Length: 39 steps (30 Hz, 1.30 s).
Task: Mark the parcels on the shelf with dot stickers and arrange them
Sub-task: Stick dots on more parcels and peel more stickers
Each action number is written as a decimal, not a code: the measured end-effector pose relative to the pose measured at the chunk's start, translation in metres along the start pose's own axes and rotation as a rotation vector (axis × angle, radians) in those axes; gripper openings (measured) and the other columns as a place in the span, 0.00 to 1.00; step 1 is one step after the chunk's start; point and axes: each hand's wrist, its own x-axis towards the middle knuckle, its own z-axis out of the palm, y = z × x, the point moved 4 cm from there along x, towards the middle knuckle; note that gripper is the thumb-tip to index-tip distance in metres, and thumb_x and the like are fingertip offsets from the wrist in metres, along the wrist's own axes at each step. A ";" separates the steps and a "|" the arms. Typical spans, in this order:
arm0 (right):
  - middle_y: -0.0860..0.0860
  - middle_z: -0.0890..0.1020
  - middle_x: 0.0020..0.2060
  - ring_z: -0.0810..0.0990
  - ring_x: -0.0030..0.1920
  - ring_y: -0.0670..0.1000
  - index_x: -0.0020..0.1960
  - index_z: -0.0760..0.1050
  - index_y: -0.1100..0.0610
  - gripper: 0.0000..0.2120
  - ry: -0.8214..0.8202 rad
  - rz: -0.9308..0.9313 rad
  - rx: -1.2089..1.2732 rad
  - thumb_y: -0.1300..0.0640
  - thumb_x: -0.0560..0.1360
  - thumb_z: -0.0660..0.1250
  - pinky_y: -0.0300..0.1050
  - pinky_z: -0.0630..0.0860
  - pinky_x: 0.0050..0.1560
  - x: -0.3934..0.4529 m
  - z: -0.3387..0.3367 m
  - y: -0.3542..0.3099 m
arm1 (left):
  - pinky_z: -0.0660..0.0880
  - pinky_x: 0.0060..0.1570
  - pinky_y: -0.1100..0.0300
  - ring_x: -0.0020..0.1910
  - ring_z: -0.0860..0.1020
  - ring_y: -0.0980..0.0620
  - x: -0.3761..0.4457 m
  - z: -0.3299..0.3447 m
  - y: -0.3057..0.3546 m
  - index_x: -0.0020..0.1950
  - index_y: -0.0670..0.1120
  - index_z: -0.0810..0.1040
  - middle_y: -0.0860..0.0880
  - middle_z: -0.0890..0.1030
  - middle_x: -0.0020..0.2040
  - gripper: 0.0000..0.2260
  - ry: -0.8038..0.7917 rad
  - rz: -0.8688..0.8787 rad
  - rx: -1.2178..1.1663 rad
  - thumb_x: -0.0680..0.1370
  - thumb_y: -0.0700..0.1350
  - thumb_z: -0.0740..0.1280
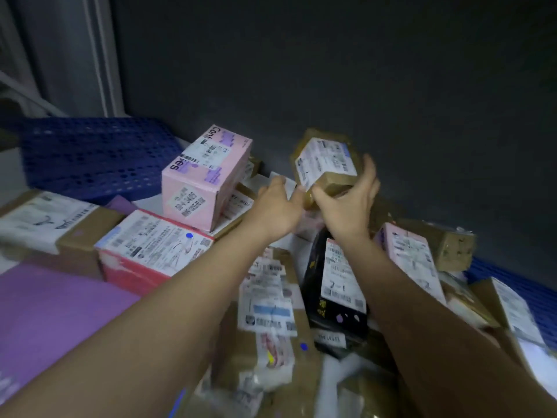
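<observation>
Two blue dots are all I can find so far: one on the label of the red-and-white box (pixel 153 251) at my left, one on the long brown parcel (pixel 271 312) lying between my forearms. My right hand (pixel 346 203) is wrapped around a small brown box (pixel 325 164), lifted off the heap and tilted against the dark back wall, its white label facing me with no dot that I can see. My left hand (pixel 275 206) reaches in beside it, fingers loosely extended and holding nothing that I can make out (a sticker on a fingertip would be lost in the blur). By my reckoning the job is in its early part. The upright pink box (pixel 205 179), the black parcel (pixel 334 285) marked 2-1, the pale pink one (pixel 410 260) to the right and the brown box (pixel 48 224) at far left show no dots, and everything lies jumbled on the blue shelf (pixel 90 152) rather than in rows.
</observation>
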 end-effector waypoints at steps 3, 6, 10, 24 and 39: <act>0.51 0.60 0.70 0.62 0.70 0.50 0.76 0.50 0.46 0.48 -0.090 -0.082 0.057 0.54 0.64 0.75 0.43 0.63 0.60 -0.042 -0.026 -0.033 | 0.66 0.63 0.55 0.67 0.69 0.47 -0.036 -0.020 0.016 0.73 0.46 0.60 0.46 0.68 0.70 0.26 0.001 0.015 -0.105 0.80 0.59 0.55; 0.44 0.59 0.68 0.60 0.68 0.42 0.76 0.46 0.41 0.51 -0.204 -0.160 0.058 0.55 0.64 0.75 0.36 0.63 0.58 -0.088 -0.057 -0.066 | 0.68 0.64 0.52 0.65 0.73 0.50 -0.078 -0.042 0.028 0.71 0.54 0.62 0.53 0.74 0.66 0.30 0.011 0.037 -0.291 0.74 0.68 0.60; 0.44 0.57 0.69 0.58 0.66 0.37 0.74 0.41 0.36 0.56 -0.285 -0.248 0.031 0.58 0.64 0.76 0.26 0.59 0.54 -0.140 -0.096 -0.096 | 0.76 0.59 0.48 0.60 0.76 0.49 -0.129 -0.061 0.030 0.72 0.60 0.57 0.53 0.75 0.64 0.33 -0.005 -0.041 -0.487 0.72 0.67 0.64; 0.45 0.73 0.62 0.76 0.58 0.42 0.71 0.61 0.41 0.28 -0.282 0.134 0.509 0.56 0.76 0.68 0.35 0.78 0.46 -0.204 -0.139 -0.095 | 0.71 0.45 0.58 0.45 0.74 0.59 -0.224 -0.079 0.037 0.53 0.47 0.71 0.54 0.76 0.48 0.23 0.089 -0.081 -0.264 0.73 0.67 0.60; 0.45 0.70 0.69 0.73 0.61 0.42 0.75 0.56 0.40 0.29 -0.491 0.303 0.497 0.48 0.78 0.63 0.30 0.72 0.44 -0.173 -0.096 -0.049 | 0.67 0.38 0.81 0.46 0.74 0.65 -0.187 -0.068 -0.009 0.60 0.46 0.76 0.55 0.78 0.50 0.10 0.194 0.047 -0.215 0.82 0.43 0.58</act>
